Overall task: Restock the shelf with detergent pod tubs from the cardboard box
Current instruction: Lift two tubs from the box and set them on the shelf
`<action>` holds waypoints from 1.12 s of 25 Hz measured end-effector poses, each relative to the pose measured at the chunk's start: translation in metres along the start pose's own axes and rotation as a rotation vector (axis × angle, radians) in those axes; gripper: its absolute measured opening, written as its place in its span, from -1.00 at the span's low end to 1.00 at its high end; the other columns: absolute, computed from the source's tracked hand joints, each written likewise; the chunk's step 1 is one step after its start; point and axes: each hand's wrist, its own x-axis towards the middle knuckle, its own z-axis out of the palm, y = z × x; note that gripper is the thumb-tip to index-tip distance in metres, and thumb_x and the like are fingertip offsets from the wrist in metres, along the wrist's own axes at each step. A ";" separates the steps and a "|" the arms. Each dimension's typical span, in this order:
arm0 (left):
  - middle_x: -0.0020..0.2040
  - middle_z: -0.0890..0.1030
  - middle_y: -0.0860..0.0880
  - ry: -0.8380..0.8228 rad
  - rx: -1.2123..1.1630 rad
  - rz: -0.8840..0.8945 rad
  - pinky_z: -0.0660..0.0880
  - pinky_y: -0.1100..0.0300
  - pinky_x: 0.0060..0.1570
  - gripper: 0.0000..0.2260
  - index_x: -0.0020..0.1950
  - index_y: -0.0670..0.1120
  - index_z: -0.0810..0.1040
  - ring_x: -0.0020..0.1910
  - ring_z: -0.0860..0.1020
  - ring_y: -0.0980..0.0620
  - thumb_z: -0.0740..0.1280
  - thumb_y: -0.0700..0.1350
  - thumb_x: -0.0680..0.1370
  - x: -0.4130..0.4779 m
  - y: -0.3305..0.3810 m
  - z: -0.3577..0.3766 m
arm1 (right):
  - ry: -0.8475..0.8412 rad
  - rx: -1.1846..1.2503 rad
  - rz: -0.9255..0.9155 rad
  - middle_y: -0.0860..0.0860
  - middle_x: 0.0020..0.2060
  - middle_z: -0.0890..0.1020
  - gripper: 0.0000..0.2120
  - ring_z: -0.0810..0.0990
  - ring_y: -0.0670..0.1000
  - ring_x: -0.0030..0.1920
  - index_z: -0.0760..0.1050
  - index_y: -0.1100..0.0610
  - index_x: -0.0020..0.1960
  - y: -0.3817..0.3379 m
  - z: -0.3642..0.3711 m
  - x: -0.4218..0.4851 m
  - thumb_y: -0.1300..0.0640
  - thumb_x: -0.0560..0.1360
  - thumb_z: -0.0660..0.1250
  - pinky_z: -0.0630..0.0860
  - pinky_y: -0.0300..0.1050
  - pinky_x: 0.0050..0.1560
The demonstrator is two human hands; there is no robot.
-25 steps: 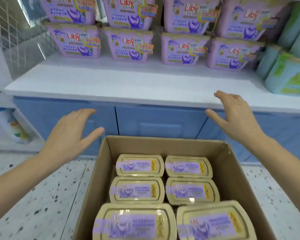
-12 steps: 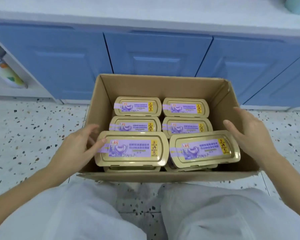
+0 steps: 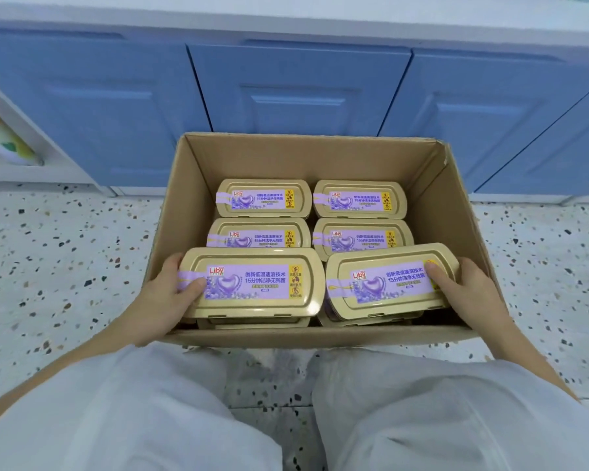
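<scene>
An open cardboard box (image 3: 456, 198) stands on the floor in front of my knees, holding several gold-lidded detergent pod tubs with purple labels. My left hand (image 3: 165, 297) grips the left end of the near-left tub (image 3: 252, 283), thumb on its lid. My right hand (image 3: 463, 294) grips the right end of the near-right tub (image 3: 388, 278), which sits slightly tilted, thumb on its lid. Both of these tubs rest on top of other tubs. Behind them lie two rows of tubs (image 3: 264, 198), lower in the box.
Blue cabinet doors (image 3: 296, 90) rise just behind the box under a white shelf edge (image 3: 286, 18). Speckled terrazzo floor (image 3: 55, 266) lies on both sides. A side shelf with a bottle (image 3: 11, 144) is at the left. My white-trousered knees (image 3: 150, 402) are close to the box.
The view dropped from the shelf to the box. Both hands came down from near the shelf edge into the box and closed on the two near tubs.
</scene>
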 end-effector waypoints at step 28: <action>-0.63 0.54 0.02 0.454 -0.327 0.226 0.35 0.45 -0.63 -0.69 -0.30 -0.24 0.54 -0.66 0.53 0.12 0.32 -0.01 0.49 0.026 0.128 -0.142 | 0.292 0.225 -0.322 0.31 -0.32 0.59 -0.43 0.60 0.14 -0.31 0.51 0.36 -0.31 -0.176 -0.135 0.061 -0.22 0.29 0.27 0.55 0.22 -0.13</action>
